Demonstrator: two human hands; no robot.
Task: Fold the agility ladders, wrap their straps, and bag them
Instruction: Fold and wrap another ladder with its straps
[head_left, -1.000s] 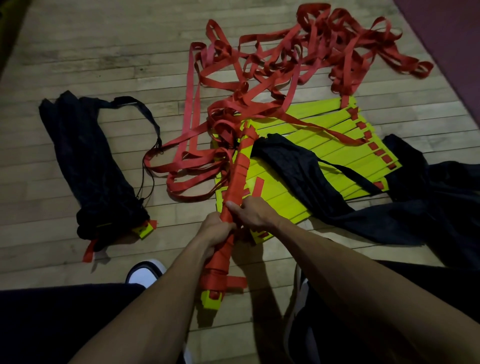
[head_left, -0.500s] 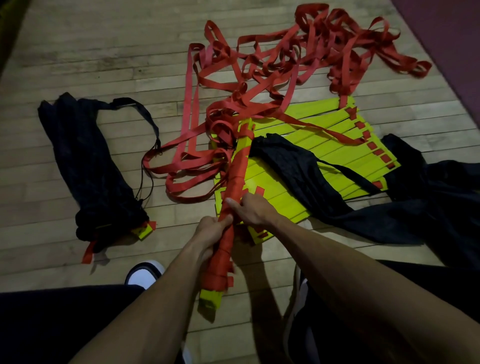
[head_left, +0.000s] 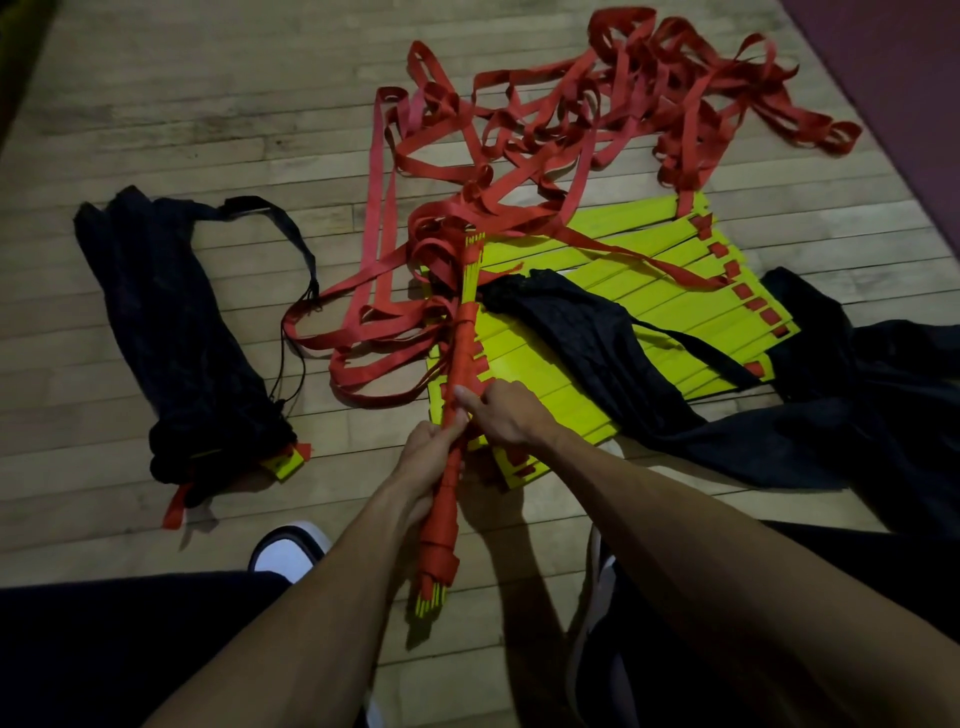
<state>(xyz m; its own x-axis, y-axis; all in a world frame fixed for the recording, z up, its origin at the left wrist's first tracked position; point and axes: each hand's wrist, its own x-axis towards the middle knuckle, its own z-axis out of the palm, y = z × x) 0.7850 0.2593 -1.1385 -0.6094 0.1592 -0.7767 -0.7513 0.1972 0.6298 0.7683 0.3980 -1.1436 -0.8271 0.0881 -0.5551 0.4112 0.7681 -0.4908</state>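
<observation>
Nearest, at 6 o'clock, the folded ladder bundle runs up the frame from its bare yellow rung ends; red strap is already wound round its near and middle stretch. The left hand is clamped round the bundle at mid-length. The right hand, just beside it at 1 o'clock, pinches the wrap against the bundle with thumb and fingers.

Judgement: the step in hand is strap wrapping. To do it well, hold tension with the right hand, keep the left grip firm so the rungs stay stacked, and lay each turn flat beside the previous one, working toward the far, unwrapped end.

Beyond, at 12 o'clock, the loose strap lies tangled; a snag is likely unless it is fed out gradually. A second ladder lies flat at 1 o'clock, partly under an empty black bag. At 9 o'clock a filled bag lies well apart.
</observation>
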